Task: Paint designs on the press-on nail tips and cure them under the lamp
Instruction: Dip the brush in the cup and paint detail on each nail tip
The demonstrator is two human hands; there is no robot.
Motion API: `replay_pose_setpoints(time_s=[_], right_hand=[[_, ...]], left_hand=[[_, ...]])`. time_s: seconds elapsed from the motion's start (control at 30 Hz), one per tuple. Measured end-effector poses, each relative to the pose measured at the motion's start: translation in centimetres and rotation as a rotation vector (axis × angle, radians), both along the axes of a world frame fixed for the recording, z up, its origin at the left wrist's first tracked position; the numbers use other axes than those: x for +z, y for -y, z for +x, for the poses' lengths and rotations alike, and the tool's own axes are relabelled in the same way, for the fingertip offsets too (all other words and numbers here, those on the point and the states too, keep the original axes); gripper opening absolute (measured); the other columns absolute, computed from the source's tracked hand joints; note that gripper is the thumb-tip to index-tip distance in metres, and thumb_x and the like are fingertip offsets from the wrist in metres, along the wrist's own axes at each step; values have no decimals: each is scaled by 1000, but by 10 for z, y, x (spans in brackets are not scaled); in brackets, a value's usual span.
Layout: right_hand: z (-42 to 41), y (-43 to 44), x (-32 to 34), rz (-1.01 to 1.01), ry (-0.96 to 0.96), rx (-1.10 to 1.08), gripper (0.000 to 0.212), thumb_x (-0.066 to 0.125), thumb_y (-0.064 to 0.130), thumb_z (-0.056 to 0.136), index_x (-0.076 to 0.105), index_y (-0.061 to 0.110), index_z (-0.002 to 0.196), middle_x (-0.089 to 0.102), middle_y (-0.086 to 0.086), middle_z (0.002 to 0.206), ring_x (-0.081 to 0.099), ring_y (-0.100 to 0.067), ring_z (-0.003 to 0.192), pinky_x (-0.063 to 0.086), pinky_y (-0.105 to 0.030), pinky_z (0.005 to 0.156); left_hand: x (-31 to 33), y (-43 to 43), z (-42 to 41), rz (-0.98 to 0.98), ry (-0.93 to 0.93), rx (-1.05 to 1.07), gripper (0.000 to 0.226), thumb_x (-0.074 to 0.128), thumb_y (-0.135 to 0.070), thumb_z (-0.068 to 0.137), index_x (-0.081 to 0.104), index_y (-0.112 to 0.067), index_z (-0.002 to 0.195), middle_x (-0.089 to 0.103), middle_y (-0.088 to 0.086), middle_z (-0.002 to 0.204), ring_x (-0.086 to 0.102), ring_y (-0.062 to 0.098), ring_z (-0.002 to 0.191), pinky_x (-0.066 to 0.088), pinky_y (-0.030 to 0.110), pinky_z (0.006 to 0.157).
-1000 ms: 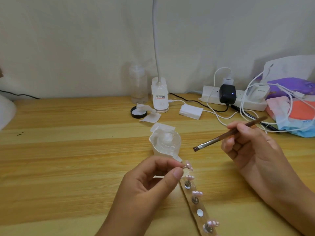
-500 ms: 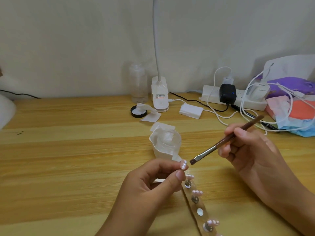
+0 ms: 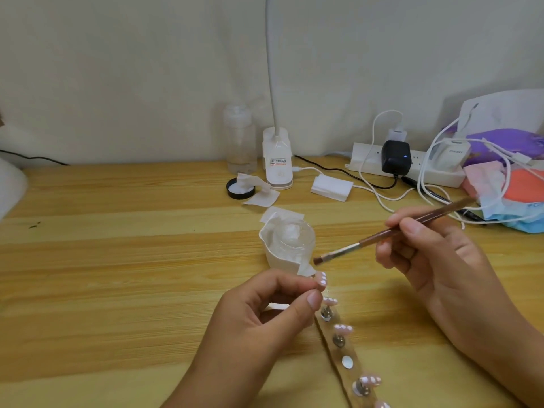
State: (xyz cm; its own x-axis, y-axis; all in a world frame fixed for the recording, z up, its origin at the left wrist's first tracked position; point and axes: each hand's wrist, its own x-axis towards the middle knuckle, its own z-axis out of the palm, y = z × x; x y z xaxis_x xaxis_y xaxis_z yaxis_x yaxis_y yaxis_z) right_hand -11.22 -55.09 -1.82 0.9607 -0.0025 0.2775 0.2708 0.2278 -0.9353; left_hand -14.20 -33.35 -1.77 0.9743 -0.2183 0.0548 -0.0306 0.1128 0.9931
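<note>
Tip (image 3: 321, 280) I'm working on is pinched between the thumb and forefinger of my left hand (image 3: 265, 316), held just above the far end of the strip (image 3: 338, 353), white dots facing up. Can't tell if it's on a peg. The other tips (image 3: 343, 328) sit on their pegs down the strip, which runs back toward me.

Right hand (image 3: 435, 260) has the brush (image 3: 368, 240) in a pen grip, fingers curled round the handle. The brush slants from upper right down to lower left, and the bristles (image 3: 318, 260) hang just above the tip, not touching it. So the tip lies down-left of my brush hand, pretty much along the brush's own line. I reckon the next stroke only needs a short slide down that axis.

The tissue-wrapped cup (image 3: 290, 244) stands on the table (image 3: 117, 275) right behind the tip, close enough to bump, I'd guess.
</note>
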Motion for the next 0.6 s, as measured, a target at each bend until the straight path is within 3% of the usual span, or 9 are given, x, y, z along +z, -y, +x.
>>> replay_pose_setpoints(time_s=[0.07, 0.2, 0.4, 0.47, 0.6], right_hand=[[1, 1, 0, -4, 19, -10, 13, 67, 33, 88, 73, 26, 96, 68, -3, 77, 66, -13, 76, 54, -23, 69], [3, 5, 0, 37, 12, 39, 23, 51, 18, 91, 73, 25, 97, 66, -3, 83, 63, -13, 81, 54, -23, 69], [3, 4, 3, 154, -79, 76, 5, 71, 26, 83, 75, 23, 83, 60, 1, 66, 59, -9, 63, 53, -19, 64], [1, 1, 5, 146, -87, 82, 21, 84, 38, 71, 74, 22, 79, 61, 1, 68, 60, -7, 61, 53, -18, 63], [-1, -2, 5, 118, -101, 65, 9, 72, 28, 83, 72, 23, 75, 61, -2, 67, 60, -10, 57, 52, -19, 56]], left_hand=[[0, 0, -1, 8, 9, -9, 12, 72, -25, 68, 77, -30, 77, 74, -12, 77, 66, 0, 66, 47, 8, 62], [-3, -1, 2, 19, 34, -13, 15, 77, -28, 67, 76, -30, 82, 74, -11, 81, 65, 0, 72, 52, 15, 66], [-7, -1, 2, 38, 37, -5, 23, 72, -45, 60, 75, -33, 80, 75, -6, 90, 66, 1, 80, 54, 17, 69], [-7, -1, 2, 48, 40, -2, 22, 72, -45, 60, 74, -33, 78, 75, -6, 88, 66, 0, 77, 50, 12, 67], [-4, 0, 0, 71, 29, -22, 15, 77, -38, 64, 74, -31, 77, 73, -7, 81, 65, 0, 68, 47, 10, 64]])
